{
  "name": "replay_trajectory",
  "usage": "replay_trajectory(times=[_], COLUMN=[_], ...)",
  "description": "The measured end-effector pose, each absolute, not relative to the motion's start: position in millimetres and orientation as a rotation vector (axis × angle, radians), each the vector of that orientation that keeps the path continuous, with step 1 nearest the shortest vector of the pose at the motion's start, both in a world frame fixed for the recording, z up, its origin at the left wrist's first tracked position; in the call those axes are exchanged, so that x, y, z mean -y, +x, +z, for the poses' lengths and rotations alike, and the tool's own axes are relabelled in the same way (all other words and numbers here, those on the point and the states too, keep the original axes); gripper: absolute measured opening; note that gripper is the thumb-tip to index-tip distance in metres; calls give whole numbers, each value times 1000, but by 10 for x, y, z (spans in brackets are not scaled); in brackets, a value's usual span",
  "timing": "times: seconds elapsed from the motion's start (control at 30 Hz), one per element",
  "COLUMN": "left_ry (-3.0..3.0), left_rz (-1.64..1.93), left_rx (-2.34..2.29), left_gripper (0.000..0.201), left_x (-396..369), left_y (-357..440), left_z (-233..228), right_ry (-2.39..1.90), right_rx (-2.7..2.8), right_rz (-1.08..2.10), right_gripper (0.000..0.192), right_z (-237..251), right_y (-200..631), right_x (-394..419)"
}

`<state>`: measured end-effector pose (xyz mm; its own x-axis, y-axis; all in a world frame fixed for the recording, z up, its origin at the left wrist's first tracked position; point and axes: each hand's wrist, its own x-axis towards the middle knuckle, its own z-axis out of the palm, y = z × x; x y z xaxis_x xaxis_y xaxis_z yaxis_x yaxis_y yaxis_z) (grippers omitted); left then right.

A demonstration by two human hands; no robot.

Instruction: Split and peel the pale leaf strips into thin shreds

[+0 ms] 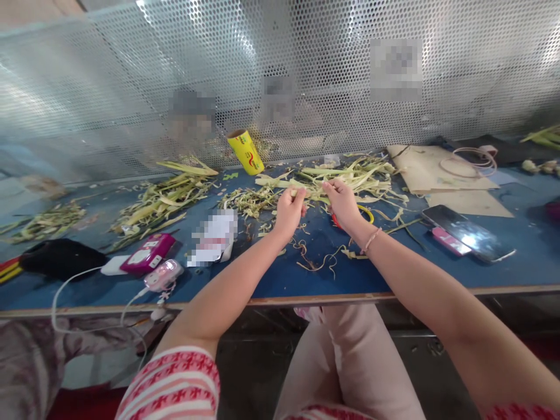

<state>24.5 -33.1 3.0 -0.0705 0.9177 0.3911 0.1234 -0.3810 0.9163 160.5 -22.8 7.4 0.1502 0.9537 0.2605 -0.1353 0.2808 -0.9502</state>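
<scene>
Over the middle of the blue table, my left hand (290,213) is closed, its thumb and fingers pinching a pale green plant strip (313,190). The other end of that strip seems to be in my right hand (343,203), also closed in a pinch, with a thin band on the wrist. Just behind my hands lies a pile of long pale stalks and leaves (370,175). Scissors with red and yellow handles (371,214) rest on the table, partly hidden under my right hand. Thin root-like scraps (321,259) are scattered in front.
A yellow tube (245,153) stands against the perforated metal screen (324,64). More plant trimmings (168,201) lie left. Nearer are a magenta charger box (149,252), cables and a black pouch (63,258). At right are a phone (468,232) and cardboard (437,169).
</scene>
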Motion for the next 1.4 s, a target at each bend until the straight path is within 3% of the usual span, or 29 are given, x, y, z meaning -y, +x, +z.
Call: replay_trajectory(times=[0.17,0.27,0.37,0.7,1.0,1.23,1.4], left_ry=[1782,2208,2372,2326,2344,2330,2296], left_rz=[1779,1305,959,1145,950,1151,855], left_rx=[-1155,-937,-719,-749,-608,-648,-546], left_gripper=[22,9,23,61,31,54,40], left_x=[493,812,1108,1120,1141,1104,1206], left_y=[357,627,949,1275,1249,1223,1184], left_z=[129,94,-75,-302,-301,-263,-327], right_ry=[-860,-831,-781,-687,-649,-650,-652], right_rx=[731,575,528,434,353,331,267], right_rz=[1133,1221,1263,1290,1246,1287,1246], right_gripper=[35,37,37,36,30,34,30], right_z=[159,218,253,333,403,358,327], right_y=[1822,1949,2040,2221,2231,2227,2245], right_x=[137,105,94,20,47,56,2])
